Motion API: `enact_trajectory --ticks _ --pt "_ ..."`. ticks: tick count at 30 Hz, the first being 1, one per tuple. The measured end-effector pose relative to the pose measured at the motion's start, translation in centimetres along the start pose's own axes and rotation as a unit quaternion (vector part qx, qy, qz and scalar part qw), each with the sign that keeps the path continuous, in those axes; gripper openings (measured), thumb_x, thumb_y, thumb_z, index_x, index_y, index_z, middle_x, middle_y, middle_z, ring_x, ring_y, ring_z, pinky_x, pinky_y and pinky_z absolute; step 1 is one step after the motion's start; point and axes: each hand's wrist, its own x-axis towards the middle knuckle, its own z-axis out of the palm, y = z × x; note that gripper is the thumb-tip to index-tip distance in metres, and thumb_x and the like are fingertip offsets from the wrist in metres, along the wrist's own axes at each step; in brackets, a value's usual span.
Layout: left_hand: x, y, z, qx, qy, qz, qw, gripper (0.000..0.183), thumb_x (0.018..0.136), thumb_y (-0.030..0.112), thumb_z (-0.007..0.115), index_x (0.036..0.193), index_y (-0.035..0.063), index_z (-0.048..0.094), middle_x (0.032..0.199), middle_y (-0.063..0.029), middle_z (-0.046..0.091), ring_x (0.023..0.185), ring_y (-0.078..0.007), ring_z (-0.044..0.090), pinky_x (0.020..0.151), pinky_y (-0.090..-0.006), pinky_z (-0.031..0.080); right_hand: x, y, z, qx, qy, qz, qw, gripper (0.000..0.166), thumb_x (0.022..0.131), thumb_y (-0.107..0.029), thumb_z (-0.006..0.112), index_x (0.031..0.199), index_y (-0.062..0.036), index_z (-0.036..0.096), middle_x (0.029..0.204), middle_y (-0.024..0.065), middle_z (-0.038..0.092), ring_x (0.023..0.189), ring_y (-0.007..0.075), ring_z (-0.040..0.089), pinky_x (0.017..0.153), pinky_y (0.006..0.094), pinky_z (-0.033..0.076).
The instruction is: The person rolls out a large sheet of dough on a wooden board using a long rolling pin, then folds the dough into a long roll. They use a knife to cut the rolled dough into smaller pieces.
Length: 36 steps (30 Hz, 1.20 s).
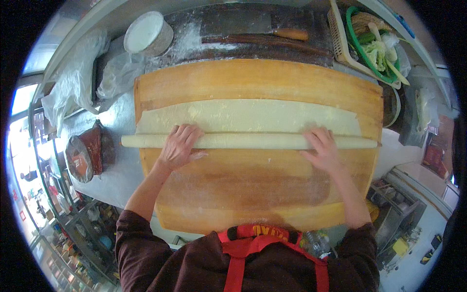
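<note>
A long roll of pale dough (251,141) lies crosswise on a wooden pastry board (251,182). It appears wound around a rolling pin, whose brown tip (120,143) pokes out at the left end. Beyond the roll, the flat part of the dough sheet (240,115) spreads out, dusted with flour. My left hand (180,144) curls its fingers over the left part of the roll, thumb on the near side. Towards the other end, my right hand (321,146) grips the roll in the same way, slightly blurred. The hands cover parts of the roll.
Behind the board lie a wide-bladed knife with a wooden handle (291,34) and dark rods (251,39). A tub of white powder (146,33) stands back left, near plastic bags (118,75). Vegetables fill a green-rimmed basket (350,22) back right. A wrapped red packet (85,153) sits left.
</note>
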Motion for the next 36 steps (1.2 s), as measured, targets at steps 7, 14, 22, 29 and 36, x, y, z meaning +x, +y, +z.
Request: enact_trajectory --ticks 7,14,22,29,36 --pt "-2.9 0.6 0.5 -0.049 -0.020 -0.033 0.998 0.054 0.064 0.037 0.083 0.100 0.0072 0.057 0.100 -0.0107 0.060 0.092 -0.0326 0.058 0.080 -0.0448 0.048 -2.9 0.0 -0.9 0.045 -0.009 0.124 0.991 0.050 0.062 -0.028 0.085 0.102 -0.0082 0.061 0.107 0.0087 0.056 0.103 0.0308 0.053 0.087 0.0450 0.044" --pt "-3.4 1.8 0.2 -0.033 -0.083 -0.075 0.993 0.053 0.055 0.029 0.085 0.096 0.0076 0.057 0.095 -0.0096 0.058 0.091 -0.0305 0.058 0.078 -0.0423 0.049 -4.0 -0.6 -1.2 -0.006 -0.107 0.106 0.989 0.048 0.061 -0.026 0.085 0.099 -0.0088 0.059 0.106 0.0116 0.055 0.105 0.0340 0.053 0.089 0.0449 0.046" --pt "-3.6 1.7 -0.1 -0.026 -0.101 -0.054 0.993 0.046 0.056 0.024 0.081 0.090 0.0062 0.057 0.090 -0.0099 0.056 0.088 -0.0301 0.057 0.074 -0.0409 0.050 -4.4 0.2 -0.6 -0.012 -0.143 0.067 0.987 0.043 0.059 -0.017 0.078 0.098 -0.0083 0.059 0.099 0.0116 0.052 0.101 0.0332 0.054 0.086 0.0449 0.047" --pt "0.4 -1.5 -2.2 -0.035 -0.149 -0.122 0.981 0.046 0.064 0.039 0.081 0.086 0.0054 0.059 0.086 -0.0130 0.063 0.083 -0.0327 0.064 0.069 -0.0436 0.051 1.9 1.4 -4.3 0.006 -0.199 0.153 0.968 0.044 0.064 -0.028 0.080 0.096 -0.0040 0.061 0.112 0.0174 0.059 0.102 0.0388 0.059 0.088 0.0465 0.048" --pt "7.3 -6.9 -2.3 0.009 -0.097 -0.098 0.990 0.059 0.069 0.056 0.077 0.090 0.0029 0.063 0.083 -0.0150 0.065 0.079 -0.0363 0.065 0.067 -0.0455 0.050 9.2 4.9 -5.5 -0.018 -0.158 0.150 0.976 0.060 0.070 -0.040 0.079 0.116 -0.0039 0.063 0.117 0.0159 0.062 0.110 0.0358 0.058 0.095 0.0431 0.046"
